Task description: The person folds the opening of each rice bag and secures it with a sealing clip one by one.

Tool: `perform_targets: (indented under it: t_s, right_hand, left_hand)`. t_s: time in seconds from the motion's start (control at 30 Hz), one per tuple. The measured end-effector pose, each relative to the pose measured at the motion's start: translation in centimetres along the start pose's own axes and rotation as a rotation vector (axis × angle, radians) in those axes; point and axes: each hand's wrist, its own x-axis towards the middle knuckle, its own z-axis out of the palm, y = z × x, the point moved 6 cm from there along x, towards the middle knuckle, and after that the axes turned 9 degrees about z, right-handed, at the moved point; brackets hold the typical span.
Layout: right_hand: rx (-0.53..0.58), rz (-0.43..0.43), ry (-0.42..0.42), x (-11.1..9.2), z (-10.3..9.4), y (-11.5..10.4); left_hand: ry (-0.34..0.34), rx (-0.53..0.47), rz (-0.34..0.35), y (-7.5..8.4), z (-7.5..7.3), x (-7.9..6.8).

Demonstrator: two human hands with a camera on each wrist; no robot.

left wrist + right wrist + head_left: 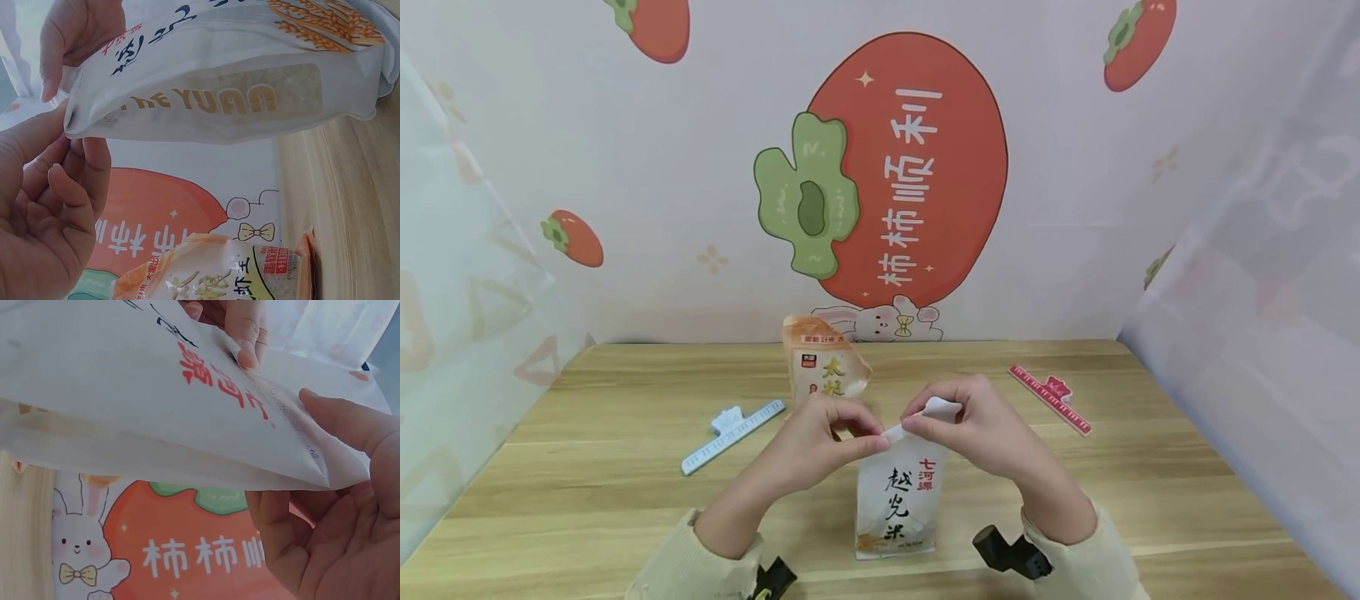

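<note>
Where visible, 2 hands [811, 446] [977, 425] on 1 bag [900, 500]

Wooden table [550, 500], blue clip [733, 437], red clip [1049, 398], orange bag [823, 367], white bag [898, 500] apparently standing

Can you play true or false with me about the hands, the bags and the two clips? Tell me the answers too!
1. The left hand and right hand both hold the top of the white rectangular bag. True.
2. A long pale-blue clip and a long red clip lie on the wood-grain table. True.
3. The red clip is on the white bag. False: it lies to the right.
4. The shiny orange-and-cream bag is farther back than the white bag. True.
5. The pale-blue clip lies between the bags. False: it's left of both.
</note>
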Motion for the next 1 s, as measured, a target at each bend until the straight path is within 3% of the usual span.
perform_targets:
  t_s: [0.23, 0.53, 1.0]
  right_hand:
    - [0.003, 0.021, 0.013, -0.4, -0.3, -0.1]
    - [-0.030, -0.042, 0.083, -1.0, -0.3, -0.7]
    - [-0.088, -0.106, 0.139, -1.4, 0.0, -1.5]
  left_hand:
    - [-0.013, 0.014, 0.010, 0.2, 0.2, 0.2]
    - [-0.042, 0.038, 0.044, 0.9, 0.3, 0.2]
    - [0.071, 0.061, 0.038, 1.7, 0.6, 0.6]
